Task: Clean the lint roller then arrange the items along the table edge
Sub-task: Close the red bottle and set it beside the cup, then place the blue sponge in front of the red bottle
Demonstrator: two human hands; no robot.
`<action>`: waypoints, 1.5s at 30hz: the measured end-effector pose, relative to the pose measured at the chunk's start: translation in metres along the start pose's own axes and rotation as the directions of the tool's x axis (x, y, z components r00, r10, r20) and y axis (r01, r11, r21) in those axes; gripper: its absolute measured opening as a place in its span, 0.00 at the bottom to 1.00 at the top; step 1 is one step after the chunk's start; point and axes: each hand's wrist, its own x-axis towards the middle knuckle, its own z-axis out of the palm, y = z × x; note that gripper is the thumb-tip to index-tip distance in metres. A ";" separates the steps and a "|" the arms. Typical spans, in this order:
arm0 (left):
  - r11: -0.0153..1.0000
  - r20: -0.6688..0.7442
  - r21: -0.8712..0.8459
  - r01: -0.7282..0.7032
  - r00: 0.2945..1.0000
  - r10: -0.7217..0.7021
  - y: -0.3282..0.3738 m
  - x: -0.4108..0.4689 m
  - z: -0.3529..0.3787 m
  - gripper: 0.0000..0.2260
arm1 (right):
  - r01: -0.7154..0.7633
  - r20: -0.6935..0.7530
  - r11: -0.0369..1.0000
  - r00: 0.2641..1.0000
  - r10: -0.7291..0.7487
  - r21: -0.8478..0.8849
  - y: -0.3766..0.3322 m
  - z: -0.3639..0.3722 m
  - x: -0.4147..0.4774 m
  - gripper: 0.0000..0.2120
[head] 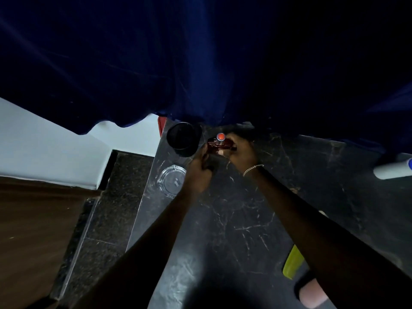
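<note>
- Dimly lit, the lint roller (220,141) shows only as a dark red body with a round orange-red end; most of it is hidden by fingers and shadow, just above the frame's centre.
- Seemingly it stands on end, the round end facing the camera, so its long axis is foreshortened; its exact tilt is unclear.
- It sits between the two hands, which are close together: the right hand (240,152), a chain bracelet at its wrist, curls its fingers round the red body from the right, and the left hand (198,172) grips a dark lower part from below left.
- Just left of it stands a black cup (184,139), and a glass ashtray (171,178) lies below that, near the left edge of the dark marble table (234,219).
- A blue curtain (156,63) fills the upper frame, covering the table's far side.
- A white cylinder (392,169) is cut off at the right edge; a yellow-green item (293,262) and a pink one (312,294) at lower right are partly hidden by the right forearm.
</note>
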 end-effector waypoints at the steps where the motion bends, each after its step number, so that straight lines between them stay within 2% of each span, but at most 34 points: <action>1: 1.000 0.000 0.009 -0.005 1.000 0.005 -0.001 0.001 -0.001 0.37 | -0.001 -0.001 1.000 1.000 0.001 0.000 -0.001 0.001 0.002 0.17; 6: 0.999 0.038 -0.014 -0.042 0.998 0.042 0.002 0.008 -0.005 0.40 | -0.027 0.014 1.000 1.000 0.027 -0.012 -0.001 0.006 0.009 0.18; 15: 1.000 0.025 0.006 -0.011 1.000 0.011 0.010 0.005 -0.006 0.38 | -0.024 0.032 0.998 0.999 0.025 -0.059 0.001 0.009 0.010 0.19; 17: 1.000 0.009 0.020 -0.009 1.000 0.009 0.015 0.002 -0.005 0.37 | -0.026 0.025 0.996 0.999 0.028 -0.085 0.001 0.010 0.008 0.22; 21: 1.000 -0.048 0.012 -0.008 0.999 0.008 0.021 -0.007 -0.005 0.36 | -0.029 -0.010 0.996 1.000 0.028 -0.087 -0.001 0.008 -0.002 0.36; 26: 0.998 -0.046 0.014 -0.054 0.997 0.054 0.020 -0.028 -0.001 0.24 | 0.044 -0.061 0.986 0.997 -0.054 -0.159 0.001 -0.002 -0.028 0.41; 28: 0.996 -0.037 0.044 -0.083 0.996 0.085 0.018 -0.041 0.004 0.23 | 0.079 -0.085 0.977 0.992 -0.097 -0.197 0.000 -0.006 -0.044 0.41; 33: 0.971 0.018 0.187 -0.147 0.989 0.146 0.002 -0.080 0.014 0.33 | 0.102 -0.111 0.947 0.984 -0.142 -0.306 0.006 -0.019 -0.097 0.40; 37: 0.886 0.112 0.382 -0.264 0.964 0.239 -0.009 -0.110 0.024 0.34 | 0.092 -0.151 0.905 0.974 -0.168 -0.415 0.016 -0.029 -0.150 0.39; 45: 0.782 0.285 0.498 -0.374 0.923 0.260 -0.023 -0.167 0.067 0.35 | 0.032 -0.247 0.893 0.956 -0.158 -0.449 0.053 -0.058 -0.255 0.36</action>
